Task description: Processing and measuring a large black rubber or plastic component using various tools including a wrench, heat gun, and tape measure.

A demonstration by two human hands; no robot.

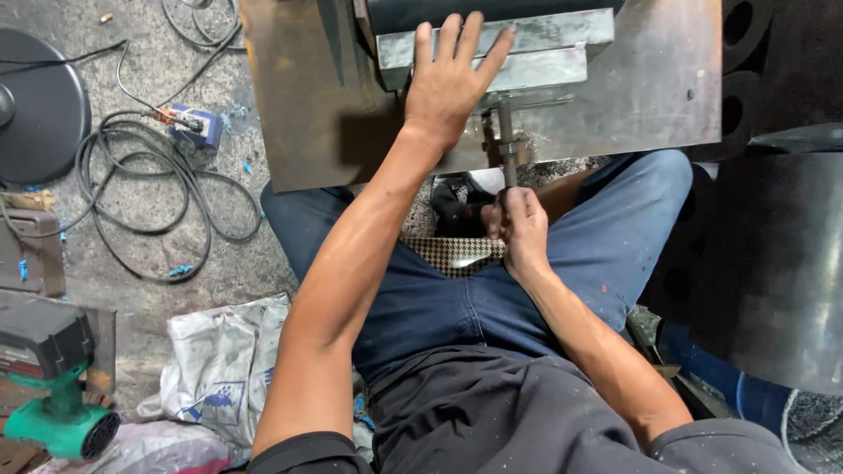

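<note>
Far left floor: a dark round disc (39, 101) lies by a loop of black cable (140, 175) that runs to a small blue box (200, 125); all well apart from me.
Lower left: my green cordless tool (57, 412) sits beside a crumpled white sack (224, 364), out of reach of either hand.
Left hand: my left hand (450, 83) lies flat, fingers spread and released, pressing on the grey steel block (540, 53) atop the rusty steel plate (615, 96).
Threaded rod: the threaded rod (507, 145) hangs down from under the block, upright, between my knees.
Right hand: my right hand (520, 230) is clenched round the rod's lower end; I cannot tell if a tool is in it.
Progress: the rod looks seated in the block already; I judge the tightening unfinished, as much thread shows.
Room: the plate's front edge sits close over my thighs, so my right wrist has little swing.
Right: a big dark steel drum (773, 263) crowds my right knee.
</note>
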